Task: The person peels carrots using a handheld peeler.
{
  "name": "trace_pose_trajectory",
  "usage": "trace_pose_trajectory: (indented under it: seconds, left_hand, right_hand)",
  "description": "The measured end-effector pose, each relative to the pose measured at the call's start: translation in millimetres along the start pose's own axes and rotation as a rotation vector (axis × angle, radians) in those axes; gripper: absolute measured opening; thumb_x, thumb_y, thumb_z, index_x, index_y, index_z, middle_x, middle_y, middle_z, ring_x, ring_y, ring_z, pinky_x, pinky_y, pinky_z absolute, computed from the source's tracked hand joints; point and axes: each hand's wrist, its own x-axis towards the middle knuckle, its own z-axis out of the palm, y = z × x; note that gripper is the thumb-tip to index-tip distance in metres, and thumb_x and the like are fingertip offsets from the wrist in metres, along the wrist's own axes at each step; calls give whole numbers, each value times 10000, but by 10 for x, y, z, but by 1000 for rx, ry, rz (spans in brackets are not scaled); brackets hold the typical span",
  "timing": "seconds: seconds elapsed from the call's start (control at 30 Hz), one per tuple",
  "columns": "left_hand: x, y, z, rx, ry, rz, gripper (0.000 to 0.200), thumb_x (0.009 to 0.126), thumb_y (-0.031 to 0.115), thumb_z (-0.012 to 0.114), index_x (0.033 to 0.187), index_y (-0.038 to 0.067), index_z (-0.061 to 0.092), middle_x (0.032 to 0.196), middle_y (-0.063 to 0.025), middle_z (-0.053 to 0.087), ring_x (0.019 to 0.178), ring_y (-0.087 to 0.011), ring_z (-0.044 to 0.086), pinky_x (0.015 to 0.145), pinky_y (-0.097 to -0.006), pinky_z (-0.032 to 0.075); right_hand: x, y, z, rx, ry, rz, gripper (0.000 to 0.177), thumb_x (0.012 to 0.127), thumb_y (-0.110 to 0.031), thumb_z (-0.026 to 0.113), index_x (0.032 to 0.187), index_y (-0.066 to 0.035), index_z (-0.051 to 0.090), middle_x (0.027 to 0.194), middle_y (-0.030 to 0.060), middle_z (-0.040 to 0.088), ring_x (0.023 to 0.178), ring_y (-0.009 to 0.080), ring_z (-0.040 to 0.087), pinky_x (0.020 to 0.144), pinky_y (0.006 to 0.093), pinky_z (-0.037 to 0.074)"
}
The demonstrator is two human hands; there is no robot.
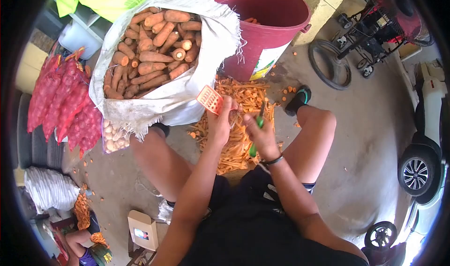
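Observation:
My left hand is closed around a flat orange-red plastic piece with rows of slots; it looks like a small hand grater. My right hand grips a knife with a green handle, its dark blade pointing up and away from me. Both hands are close together over a heap of carrot peelings on the floor between my legs. Just beyond my left hand stands an open white woven sack filled with carrots.
A large maroon bin with some carrots inside stands behind the heap. Red mesh bags lean at the left. A loose tyre lies at the right. Another person's leg shows at the lower left, near an open cardboard box.

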Motion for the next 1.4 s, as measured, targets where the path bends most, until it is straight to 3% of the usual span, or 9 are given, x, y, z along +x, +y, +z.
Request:
trace_pose_trajectory:
  seconds: [0.17,0.3,0.4,0.53,0.63,0.8,0.93,1.3,1.4]
  left_hand:
    - [-119,186,85,-269,76,50,282,1032,311,584,929,56,519,798,-54,555,759,-194,614,696,-331,538]
    - [-118,465,144,-431,41,52,447,1048,494,463,880,80,489,782,-57,539,734,-203,590,709,-370,542]
    - [-129,601,180,-424,110,75,552,1029,590,416,816,86,493,713,-55,537,675,-219,610,671,-373,545]
    - [-107,844,223,-435,143,137,597,1016,625,387,758,97,495,651,-41,525,637,-228,615,642,-402,542]
    - [-78,979,253,-482,127,214,610,1010,638,397,781,82,501,651,-51,515,617,-234,622,624,-399,580]
    - [-69,1090,333,-453,158,313,623,1016,640,372,782,76,497,651,-40,506,605,-207,607,620,-399,588]
    - [-93,1115,323,-415,148,309,629,1005,659,361,762,94,492,648,-48,500,646,-235,570,646,-413,487]
    - [-171,1138,334,-350,125,344,659,979,702,376,779,85,493,667,-49,487,653,-234,560,642,-411,490]
    - [-170,1139,342,-369,118,359,668,997,689,339,785,74,493,659,-50,501,623,-212,581,618,-389,547]
  right_hand:
    - [-144,18,296,240,-156,26,187,996,-237,665,981,-55,629,691,-61,490,546,25,373,482,210,266]
    - [-174,-171,362,405,-204,-32,187,981,-214,689,912,-52,626,677,-52,523,554,35,427,498,213,326]
    - [-244,-303,394,178,-239,-89,260,1031,-310,602,976,-56,600,696,-42,503,573,41,422,510,220,332]
    - [-364,-494,396,258,-245,-163,485,1077,-514,356,1097,-59,523,766,-2,486,626,71,435,553,230,369]
    - [-459,-627,307,124,-270,-221,449,1088,-459,379,1028,-43,536,788,13,506,645,75,455,565,236,386]
    - [-467,-780,416,222,-205,-218,179,1040,-47,522,1171,41,607,953,62,641,840,98,600,746,249,488]
    - [-404,-780,452,183,-148,-244,129,1007,-67,595,1058,38,650,902,42,667,828,85,611,739,240,493]
    - [-359,-909,472,-66,-82,-286,173,896,-113,687,782,-4,618,639,-30,507,612,43,423,542,242,367]
    - [-354,-907,446,-130,-106,-302,166,938,-101,677,815,-13,608,695,7,634,618,42,547,572,206,441]
